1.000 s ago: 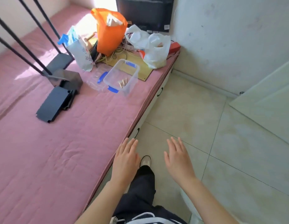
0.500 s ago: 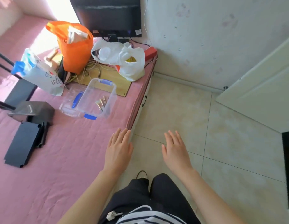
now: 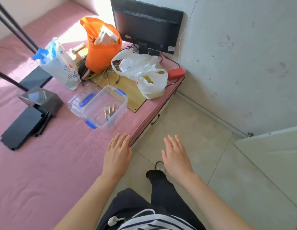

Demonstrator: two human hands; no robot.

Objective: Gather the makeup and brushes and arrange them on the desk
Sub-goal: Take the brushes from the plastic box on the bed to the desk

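Pink bedding [image 3: 45,163] holds brushes [image 3: 109,112] in a bin [image 3: 104,107], beyond both hands' fingers [image 3: 121,138].

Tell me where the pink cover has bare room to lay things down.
Bare: the pink cover between the clear box, the black stand and the left hand, and on toward the near left. Crowded: behind the box, with orange bag, white bags and cables.

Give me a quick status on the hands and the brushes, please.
Left hand, right hand open, empty. Brushes in bin, untouched. Nothing between hands and bin.
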